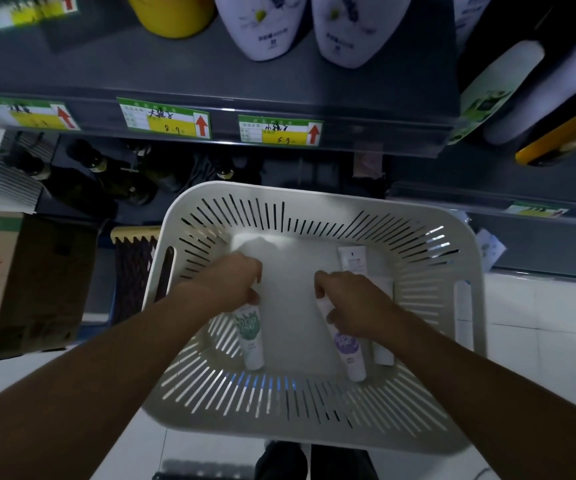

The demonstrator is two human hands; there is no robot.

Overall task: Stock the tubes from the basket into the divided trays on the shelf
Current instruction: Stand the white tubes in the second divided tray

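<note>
Both hands down in the basket (314, 199): left hand (231, 280) pinching green tube (250, 336) at seven o'clock, right hand (352, 303) closed on purple tube (348, 351) at five. Thin pinches near the crimped ends; could slip on lifting.

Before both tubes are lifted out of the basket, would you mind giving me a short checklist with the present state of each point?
1. Left hand closed on the green-label tube: ok, fingers wrap its upper end.
2. Right hand closed on the purple-label tube: ok, fingers grip its upper part.
3. Held tubes free of the others: cannot tell; a white tube lies close beside the purple one, contact unclear.
4. Path up out of the basket: ok, nothing covers the open top.
5. Remaining stock noted: ok, another tube lies at the far right.
6. Divided trays ready on the shelf: cannot tell, not visible here.
</note>
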